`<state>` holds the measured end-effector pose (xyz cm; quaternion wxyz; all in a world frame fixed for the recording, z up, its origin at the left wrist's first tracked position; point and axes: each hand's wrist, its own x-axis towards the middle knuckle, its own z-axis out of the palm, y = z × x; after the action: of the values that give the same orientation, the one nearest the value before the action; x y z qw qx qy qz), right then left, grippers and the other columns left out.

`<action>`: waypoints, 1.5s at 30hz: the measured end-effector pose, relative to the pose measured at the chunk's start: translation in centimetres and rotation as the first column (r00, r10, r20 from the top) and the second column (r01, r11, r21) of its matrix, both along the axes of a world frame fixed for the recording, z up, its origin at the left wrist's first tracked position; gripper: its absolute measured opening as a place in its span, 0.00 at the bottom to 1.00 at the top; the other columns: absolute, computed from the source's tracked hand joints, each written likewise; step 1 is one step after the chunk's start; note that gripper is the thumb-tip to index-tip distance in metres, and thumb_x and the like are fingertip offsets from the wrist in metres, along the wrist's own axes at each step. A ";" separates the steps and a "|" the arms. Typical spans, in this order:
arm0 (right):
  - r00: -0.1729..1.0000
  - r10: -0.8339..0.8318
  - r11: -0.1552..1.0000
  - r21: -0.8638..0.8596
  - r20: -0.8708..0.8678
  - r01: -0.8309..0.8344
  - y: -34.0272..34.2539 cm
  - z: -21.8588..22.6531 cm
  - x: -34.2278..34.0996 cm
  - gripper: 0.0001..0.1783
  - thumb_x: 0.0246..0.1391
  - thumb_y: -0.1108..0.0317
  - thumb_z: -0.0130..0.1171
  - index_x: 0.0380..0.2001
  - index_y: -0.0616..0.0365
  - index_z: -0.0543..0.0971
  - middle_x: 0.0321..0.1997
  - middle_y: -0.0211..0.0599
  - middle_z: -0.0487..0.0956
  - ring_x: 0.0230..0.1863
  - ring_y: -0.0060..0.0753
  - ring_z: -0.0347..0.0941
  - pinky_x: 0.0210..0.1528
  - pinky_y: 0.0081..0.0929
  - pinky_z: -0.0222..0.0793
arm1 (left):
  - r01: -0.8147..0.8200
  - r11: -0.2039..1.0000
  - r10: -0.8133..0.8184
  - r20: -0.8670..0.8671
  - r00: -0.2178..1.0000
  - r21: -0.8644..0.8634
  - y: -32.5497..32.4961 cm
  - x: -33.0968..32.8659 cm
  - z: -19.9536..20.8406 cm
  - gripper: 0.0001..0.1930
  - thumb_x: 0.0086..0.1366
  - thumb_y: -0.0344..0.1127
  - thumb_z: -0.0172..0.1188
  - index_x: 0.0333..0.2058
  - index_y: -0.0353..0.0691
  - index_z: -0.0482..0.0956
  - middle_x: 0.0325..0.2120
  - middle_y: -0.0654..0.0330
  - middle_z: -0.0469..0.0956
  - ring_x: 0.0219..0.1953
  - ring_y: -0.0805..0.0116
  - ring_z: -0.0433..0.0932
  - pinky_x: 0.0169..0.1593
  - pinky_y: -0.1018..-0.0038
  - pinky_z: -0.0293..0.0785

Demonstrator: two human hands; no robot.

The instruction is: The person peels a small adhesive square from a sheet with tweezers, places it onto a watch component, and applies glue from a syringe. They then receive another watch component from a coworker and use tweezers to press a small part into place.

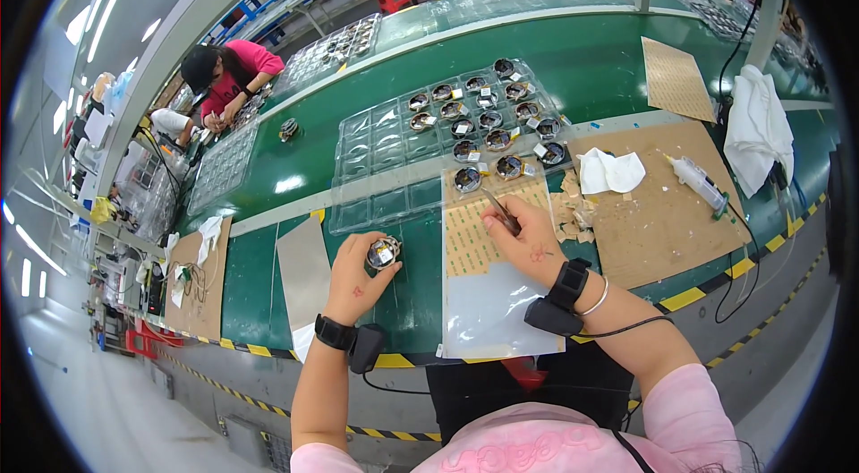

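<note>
My left hand is closed around a small round electronic assembly with a dark, shiny face and a metallic rim, held just over the green bench. In my right hand is a pair of metal tweezers, gripped between thumb and fingers. The tweezers point away from me, over the upper part of a sheet of small tan adhesive pieces. Under that hand lies the sheet's pale, glossy backing. Just beyond, a clear compartment tray holds several similar round assemblies in its right half.
At right, a cardboard sheet carries a syringe and a white cloth. Torn backing scraps lie beside it. A grey sheet is left of my left hand. A co-worker in pink works at far left.
</note>
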<state>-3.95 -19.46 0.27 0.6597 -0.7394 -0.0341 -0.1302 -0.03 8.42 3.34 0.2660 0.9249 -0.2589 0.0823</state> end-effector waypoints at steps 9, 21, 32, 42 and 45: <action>1.000 0.003 1.000 -0.006 -0.002 -0.003 -0.1 -0.3 0.2 0.07 0.56 0.70 0.58 0.35 0.63 0.77 0.23 0.20 0.70 0.23 0.10 0.58 0.25 0.14 0.55 | -0.073 0.997 0.071 0.082 0.994 0.012 0.3 1.4 -2.3 0.23 0.46 0.34 0.74 0.41 0.36 0.77 0.36 0.55 0.73 0.40 0.58 0.75 0.45 0.67 0.73; 1.000 0.013 1.000 -0.003 -0.013 -0.013 -0.1 -0.1 0.1 0.07 0.57 0.70 0.57 0.36 0.63 0.77 0.25 0.21 0.71 0.23 0.10 0.59 0.25 0.14 0.55 | -0.131 0.991 0.131 -0.003 0.991 0.020 1.8 1.2 -1.0 0.23 0.48 0.33 0.73 0.43 0.36 0.77 0.40 0.53 0.73 0.43 0.57 0.75 0.47 0.68 0.73; 0.996 0.013 0.853 0.521 -0.085 0.034 -1.3 -0.2 1.1 0.15 0.67 0.58 0.47 0.36 0.58 0.77 0.20 0.20 0.67 0.19 0.11 0.60 0.21 0.13 0.54 | 0.206 0.978 -0.197 0.192 0.961 -0.027 -8.4 4.9 0.4 0.15 0.55 0.34 0.66 0.42 0.36 0.79 0.40 0.52 0.73 0.45 0.52 0.73 0.49 0.64 0.70; 0.996 0.030 0.901 0.433 -0.087 0.011 -0.9 -1.4 1.3 0.17 0.67 0.56 0.46 0.37 0.58 0.76 0.20 0.21 0.67 0.18 0.12 0.60 0.20 0.12 0.55 | 0.032 0.985 -0.055 0.132 0.990 0.172 -12.7 8.9 -2.2 0.15 0.55 0.40 0.65 0.38 0.38 0.81 0.34 0.51 0.72 0.41 0.53 0.73 0.44 0.63 0.71; 0.994 0.031 0.897 0.441 -0.100 0.016 -1.0 -1.2 1.3 0.17 0.67 0.56 0.46 0.37 0.58 0.76 0.21 0.21 0.67 0.19 0.12 0.61 0.21 0.13 0.55 | 0.005 0.995 -0.017 0.127 0.992 0.095 -12.3 10.3 -2.2 0.13 0.55 0.40 0.65 0.37 0.39 0.82 0.33 0.52 0.72 0.39 0.53 0.74 0.43 0.63 0.71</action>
<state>-2.64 -20.48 -0.91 0.8114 -0.5764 0.0282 -0.0929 10.28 -3.84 1.12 0.2054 0.9279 -0.2839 0.1274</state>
